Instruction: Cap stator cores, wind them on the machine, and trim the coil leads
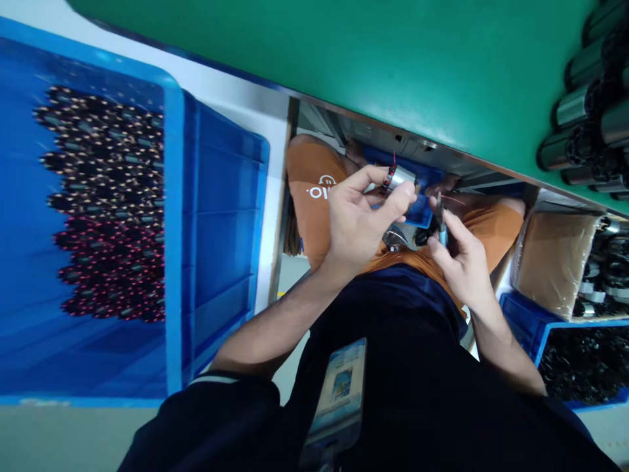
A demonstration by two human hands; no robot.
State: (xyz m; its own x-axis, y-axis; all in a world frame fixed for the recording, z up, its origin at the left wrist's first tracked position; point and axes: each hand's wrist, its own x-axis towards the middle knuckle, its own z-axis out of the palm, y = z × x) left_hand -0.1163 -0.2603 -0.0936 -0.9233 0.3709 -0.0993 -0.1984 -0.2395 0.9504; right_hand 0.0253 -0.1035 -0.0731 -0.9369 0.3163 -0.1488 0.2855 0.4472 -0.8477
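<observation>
Here, cylinder (402,177) in left grip (358,213), tool (442,229) in right (460,259)

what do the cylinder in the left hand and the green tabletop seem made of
Cylinder: probably metal, given its silvery shine, with red wire at one end. Green tabletop: perhaps rubber or vinyl, smooth and satiny, showing a soft glare.

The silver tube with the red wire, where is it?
Near the middle of the head view: the left hand holds the tube, just left of the tool in the right hand.
</observation>
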